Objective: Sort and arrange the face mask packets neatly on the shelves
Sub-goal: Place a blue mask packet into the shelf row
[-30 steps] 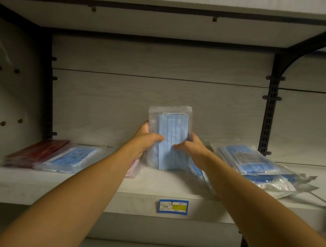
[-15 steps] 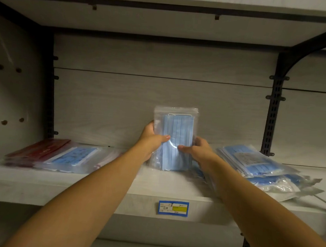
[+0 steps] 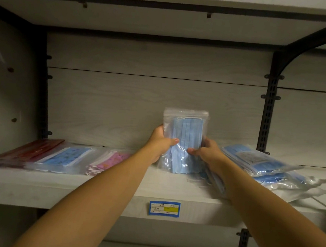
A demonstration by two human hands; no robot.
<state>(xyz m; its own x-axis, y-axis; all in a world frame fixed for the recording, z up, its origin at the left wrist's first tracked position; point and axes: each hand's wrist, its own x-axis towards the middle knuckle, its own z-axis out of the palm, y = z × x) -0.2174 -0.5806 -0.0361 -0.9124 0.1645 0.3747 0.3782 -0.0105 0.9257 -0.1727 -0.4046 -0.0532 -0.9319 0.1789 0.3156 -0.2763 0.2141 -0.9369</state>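
Your left hand (image 3: 161, 142) and right hand (image 3: 207, 153) grasp the upright blue mask packet (image 3: 185, 140) at 12 o'clock; its base seemingly rests on the pale shelf (image 3: 75, 186); your fingers behind stay hidden.

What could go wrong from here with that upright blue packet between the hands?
1. The upright blue packet is limp plastic; once the left hand and right hand let go, it may flop forward.
2. The heap of blue packets on the right is loose and slanted near the shelf edge; a nudge from the right forearm could slide some off.
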